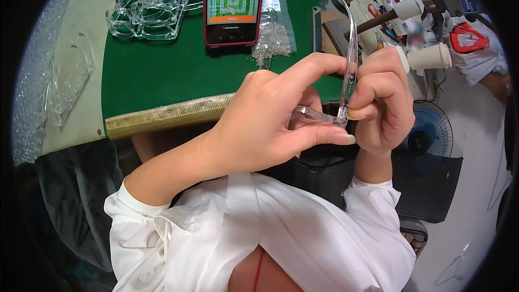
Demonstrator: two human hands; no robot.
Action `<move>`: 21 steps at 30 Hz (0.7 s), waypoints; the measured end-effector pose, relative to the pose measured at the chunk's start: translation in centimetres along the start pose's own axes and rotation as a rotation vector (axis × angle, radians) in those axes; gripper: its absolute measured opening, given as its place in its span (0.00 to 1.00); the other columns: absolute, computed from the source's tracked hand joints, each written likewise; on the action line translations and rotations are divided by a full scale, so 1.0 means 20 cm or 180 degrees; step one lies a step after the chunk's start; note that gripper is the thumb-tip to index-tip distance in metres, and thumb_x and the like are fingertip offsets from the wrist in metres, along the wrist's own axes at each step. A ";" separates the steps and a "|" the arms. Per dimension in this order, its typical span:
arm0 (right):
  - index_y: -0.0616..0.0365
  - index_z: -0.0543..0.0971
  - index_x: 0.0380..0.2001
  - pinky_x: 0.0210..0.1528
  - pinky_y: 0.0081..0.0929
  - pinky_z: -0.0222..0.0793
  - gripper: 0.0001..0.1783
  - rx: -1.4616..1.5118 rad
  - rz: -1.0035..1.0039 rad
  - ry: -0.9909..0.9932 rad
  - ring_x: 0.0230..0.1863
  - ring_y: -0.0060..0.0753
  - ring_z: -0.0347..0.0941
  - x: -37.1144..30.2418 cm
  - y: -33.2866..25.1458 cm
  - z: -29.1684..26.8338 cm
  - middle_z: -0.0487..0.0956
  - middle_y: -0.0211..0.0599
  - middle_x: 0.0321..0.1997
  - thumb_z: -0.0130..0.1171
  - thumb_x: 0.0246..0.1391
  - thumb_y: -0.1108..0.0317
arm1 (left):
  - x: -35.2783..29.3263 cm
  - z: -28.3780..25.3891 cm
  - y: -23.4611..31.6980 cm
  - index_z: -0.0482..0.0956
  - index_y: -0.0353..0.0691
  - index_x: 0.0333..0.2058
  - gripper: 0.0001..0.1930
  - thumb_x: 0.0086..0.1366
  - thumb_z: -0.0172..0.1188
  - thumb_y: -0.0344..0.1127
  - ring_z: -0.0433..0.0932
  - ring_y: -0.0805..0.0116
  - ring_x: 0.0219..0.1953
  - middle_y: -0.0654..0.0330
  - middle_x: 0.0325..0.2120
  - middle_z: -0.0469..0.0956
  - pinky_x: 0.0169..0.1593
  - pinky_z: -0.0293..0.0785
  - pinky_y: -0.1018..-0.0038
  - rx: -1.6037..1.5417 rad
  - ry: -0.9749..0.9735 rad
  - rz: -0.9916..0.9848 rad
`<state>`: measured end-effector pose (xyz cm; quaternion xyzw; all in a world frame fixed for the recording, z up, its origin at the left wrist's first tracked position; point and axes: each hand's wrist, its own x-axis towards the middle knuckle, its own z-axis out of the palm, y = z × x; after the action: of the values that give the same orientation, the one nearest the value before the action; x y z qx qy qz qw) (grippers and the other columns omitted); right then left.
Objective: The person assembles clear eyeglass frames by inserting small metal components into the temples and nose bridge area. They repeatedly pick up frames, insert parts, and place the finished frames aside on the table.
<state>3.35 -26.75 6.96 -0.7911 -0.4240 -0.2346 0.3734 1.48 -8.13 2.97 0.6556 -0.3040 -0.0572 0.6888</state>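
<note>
A clear plastic eyeglass frame (313, 115) is in my left hand (265, 116), just above the table's front edge. The thumb lies along the frame front, and the index finger reaches over to the temple arm (352, 38), which stands up from the hinge. My right hand (384, 94) is closed, its thumb and index fingertips pinched together right at the hinge. Whatever small thing may be between those fingertips is hidden. The part of the frame inside my left palm cannot be seen.
Several clear eyeglass frames (154, 8) are piled on the green mat (162, 67). Beside them stand a lit phone (232, 32) and a plastic bag of tiny parts (275, 32). A metal bench machine (432, 0) is at the far right, a blue fan (427, 135) below it. Bubble wrap (38, 70) lies left.
</note>
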 end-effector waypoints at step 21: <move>0.57 0.77 0.20 0.30 0.22 0.58 0.12 0.0332 0.0084 0.0035 0.28 0.28 0.64 -0.01 0.05 0.02 0.73 0.31 0.24 0.66 0.39 0.61 | 0.01 -0.02 0.00 0.66 0.32 0.52 0.31 0.51 0.70 0.31 0.74 0.82 0.24 0.63 0.31 0.78 0.28 0.68 0.85 -0.0310 -0.0113 -0.0404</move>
<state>4.20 -26.93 6.23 -0.7748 -0.4231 -0.2115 0.4195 1.87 -7.85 3.12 0.6382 -0.2708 -0.1271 0.7094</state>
